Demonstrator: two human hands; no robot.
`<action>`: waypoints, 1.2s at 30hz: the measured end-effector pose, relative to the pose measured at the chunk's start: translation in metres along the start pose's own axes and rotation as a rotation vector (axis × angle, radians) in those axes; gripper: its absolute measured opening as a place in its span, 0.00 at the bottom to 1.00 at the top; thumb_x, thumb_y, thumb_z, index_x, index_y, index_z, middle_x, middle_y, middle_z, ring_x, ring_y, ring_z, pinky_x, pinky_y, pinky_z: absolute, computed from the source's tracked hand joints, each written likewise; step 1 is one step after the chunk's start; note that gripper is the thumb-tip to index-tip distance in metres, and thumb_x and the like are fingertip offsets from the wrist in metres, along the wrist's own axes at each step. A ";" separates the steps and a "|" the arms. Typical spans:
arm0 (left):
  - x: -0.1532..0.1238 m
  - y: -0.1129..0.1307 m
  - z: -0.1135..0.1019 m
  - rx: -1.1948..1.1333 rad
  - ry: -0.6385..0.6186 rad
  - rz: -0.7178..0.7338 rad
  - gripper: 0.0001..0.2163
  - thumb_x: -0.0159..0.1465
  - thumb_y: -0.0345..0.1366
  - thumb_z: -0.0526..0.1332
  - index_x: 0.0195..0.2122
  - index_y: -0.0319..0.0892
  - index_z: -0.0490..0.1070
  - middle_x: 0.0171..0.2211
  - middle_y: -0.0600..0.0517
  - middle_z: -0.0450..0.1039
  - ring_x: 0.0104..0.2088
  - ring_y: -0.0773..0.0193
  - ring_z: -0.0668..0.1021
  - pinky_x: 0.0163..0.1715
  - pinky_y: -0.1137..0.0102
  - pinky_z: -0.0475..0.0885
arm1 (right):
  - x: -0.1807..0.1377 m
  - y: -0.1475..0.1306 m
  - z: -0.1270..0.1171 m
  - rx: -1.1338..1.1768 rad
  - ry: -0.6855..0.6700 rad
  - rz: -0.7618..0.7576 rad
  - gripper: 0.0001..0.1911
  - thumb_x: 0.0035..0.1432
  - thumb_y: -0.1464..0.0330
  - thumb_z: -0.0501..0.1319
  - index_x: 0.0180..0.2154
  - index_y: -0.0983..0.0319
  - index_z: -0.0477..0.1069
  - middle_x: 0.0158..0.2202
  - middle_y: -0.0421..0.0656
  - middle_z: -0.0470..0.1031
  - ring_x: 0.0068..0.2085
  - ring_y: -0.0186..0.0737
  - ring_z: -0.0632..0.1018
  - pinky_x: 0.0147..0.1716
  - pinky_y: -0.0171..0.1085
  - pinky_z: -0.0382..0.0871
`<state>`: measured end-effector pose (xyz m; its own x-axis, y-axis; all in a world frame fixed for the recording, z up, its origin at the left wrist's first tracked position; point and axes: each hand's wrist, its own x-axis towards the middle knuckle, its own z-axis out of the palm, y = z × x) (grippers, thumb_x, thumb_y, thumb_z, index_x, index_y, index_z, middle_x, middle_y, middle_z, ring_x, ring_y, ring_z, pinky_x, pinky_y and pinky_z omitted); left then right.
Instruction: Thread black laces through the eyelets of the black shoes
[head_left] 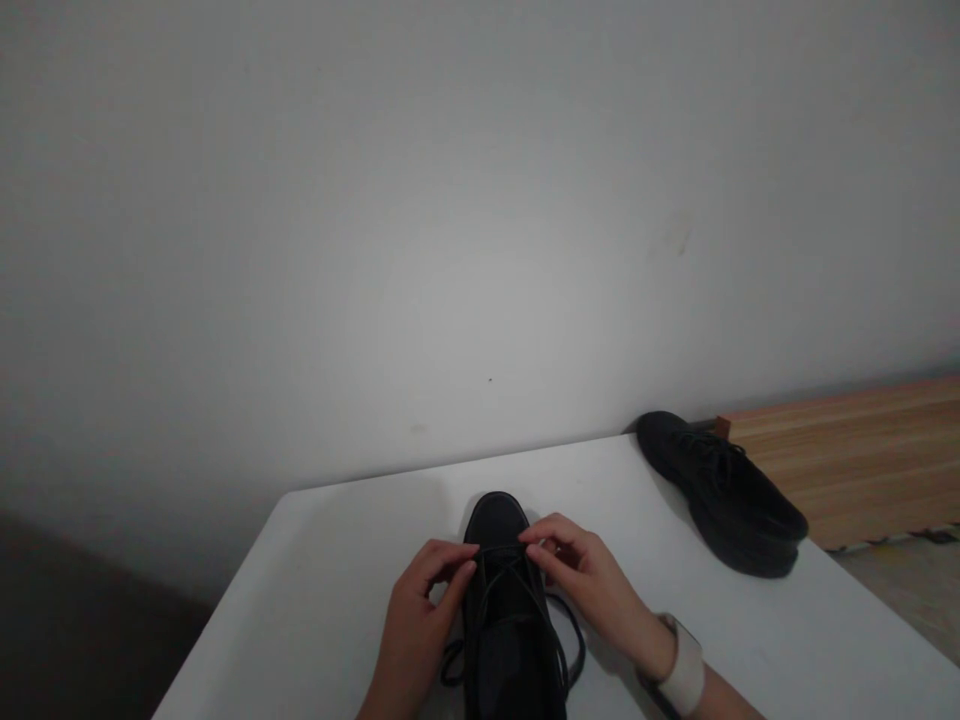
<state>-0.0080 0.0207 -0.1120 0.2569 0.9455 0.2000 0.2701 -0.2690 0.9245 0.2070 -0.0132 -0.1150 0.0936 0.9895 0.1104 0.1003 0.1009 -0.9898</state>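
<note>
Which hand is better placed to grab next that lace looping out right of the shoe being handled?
Probably the right hand: it sits at the right edge of the black lace-up shoe, near that lace, while the left hand is across the shoe.

Left hand (431, 600): bare, uncovered through the visible wrist. Right hand (577, 565): bare; the wrist carries a broad, pale off-white, smooth-faced band (684, 668), material undetermined. A dark section shows along its hand-side edge and underside; its nature cannot be established. Visible forearm beyond the band: bare, sleeve-free.
</note>
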 end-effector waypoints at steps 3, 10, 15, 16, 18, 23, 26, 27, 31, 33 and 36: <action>0.000 0.001 0.002 -0.003 0.014 -0.002 0.10 0.62 0.43 0.63 0.35 0.45 0.80 0.34 0.48 0.78 0.38 0.54 0.80 0.40 0.64 0.74 | 0.000 0.003 0.000 -0.033 0.001 -0.044 0.12 0.59 0.57 0.65 0.35 0.59 0.80 0.34 0.44 0.76 0.34 0.43 0.75 0.34 0.39 0.68; -0.002 0.005 0.006 0.085 0.017 0.016 0.10 0.65 0.43 0.59 0.33 0.44 0.74 0.33 0.49 0.75 0.36 0.55 0.77 0.39 0.64 0.72 | -0.005 -0.006 0.005 -0.181 0.053 -0.193 0.09 0.64 0.65 0.60 0.33 0.59 0.77 0.33 0.44 0.75 0.34 0.42 0.75 0.33 0.38 0.67; -0.005 0.002 0.009 0.130 0.002 0.072 0.08 0.67 0.40 0.56 0.35 0.44 0.70 0.34 0.49 0.72 0.37 0.56 0.76 0.39 0.65 0.70 | -0.006 -0.008 0.009 -0.237 0.054 -0.228 0.08 0.64 0.69 0.59 0.30 0.59 0.72 0.30 0.42 0.71 0.31 0.40 0.72 0.31 0.37 0.64; -0.006 0.001 0.009 0.133 -0.001 0.078 0.08 0.68 0.40 0.55 0.35 0.44 0.69 0.34 0.50 0.72 0.37 0.57 0.75 0.39 0.65 0.70 | -0.006 -0.008 0.009 -0.222 0.052 -0.211 0.08 0.64 0.68 0.59 0.31 0.59 0.71 0.30 0.42 0.71 0.31 0.40 0.72 0.30 0.37 0.64; -0.007 0.001 0.009 0.139 -0.004 0.085 0.08 0.68 0.40 0.54 0.36 0.44 0.69 0.35 0.49 0.71 0.38 0.57 0.75 0.39 0.65 0.70 | -0.006 -0.006 0.009 -0.193 0.049 -0.176 0.06 0.64 0.68 0.59 0.34 0.59 0.72 0.32 0.42 0.71 0.32 0.41 0.73 0.31 0.37 0.66; -0.009 -0.001 0.010 0.142 0.001 0.090 0.07 0.69 0.39 0.53 0.38 0.44 0.68 0.36 0.49 0.71 0.39 0.56 0.75 0.41 0.65 0.70 | -0.006 -0.005 0.008 -0.273 0.003 -0.214 0.07 0.66 0.68 0.57 0.34 0.60 0.71 0.33 0.43 0.72 0.34 0.41 0.73 0.33 0.38 0.66; -0.009 -0.002 0.011 0.133 -0.005 0.107 0.08 0.70 0.40 0.52 0.41 0.44 0.67 0.39 0.48 0.71 0.42 0.56 0.75 0.45 0.63 0.69 | -0.007 -0.005 0.007 -0.315 -0.020 -0.266 0.07 0.66 0.71 0.54 0.34 0.60 0.69 0.34 0.43 0.70 0.34 0.40 0.72 0.33 0.37 0.65; -0.009 -0.002 0.011 0.135 -0.008 0.111 0.08 0.70 0.40 0.52 0.41 0.44 0.67 0.40 0.47 0.71 0.43 0.56 0.75 0.45 0.63 0.69 | -0.007 -0.004 0.007 -0.321 -0.026 -0.281 0.07 0.66 0.71 0.53 0.35 0.60 0.68 0.34 0.43 0.70 0.34 0.40 0.71 0.34 0.37 0.65; -0.010 -0.001 0.011 0.174 -0.016 0.101 0.09 0.71 0.40 0.51 0.40 0.44 0.66 0.38 0.49 0.71 0.40 0.57 0.75 0.42 0.64 0.70 | -0.010 -0.002 0.007 -0.342 -0.047 -0.308 0.06 0.67 0.72 0.51 0.37 0.59 0.64 0.36 0.43 0.68 0.35 0.40 0.71 0.35 0.37 0.65; -0.011 0.000 0.011 0.196 -0.029 0.095 0.09 0.71 0.40 0.50 0.38 0.44 0.66 0.35 0.50 0.70 0.36 0.58 0.74 0.38 0.66 0.70 | -0.011 -0.001 0.008 -0.341 -0.043 -0.302 0.06 0.68 0.71 0.50 0.38 0.58 0.63 0.36 0.42 0.68 0.36 0.39 0.70 0.36 0.37 0.64; -0.012 0.002 0.011 0.215 -0.043 0.099 0.10 0.71 0.41 0.50 0.37 0.44 0.66 0.32 0.51 0.69 0.32 0.60 0.73 0.34 0.68 0.69 | -0.014 0.002 0.009 -0.336 -0.039 -0.283 0.06 0.69 0.70 0.48 0.39 0.58 0.61 0.36 0.41 0.67 0.35 0.39 0.70 0.36 0.37 0.64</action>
<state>0.0000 0.0066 -0.1160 0.3302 0.9052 0.2676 0.4320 -0.3970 0.8098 0.1967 -0.0258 -0.1195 -0.0206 0.9317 0.3627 0.4339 0.3352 -0.8363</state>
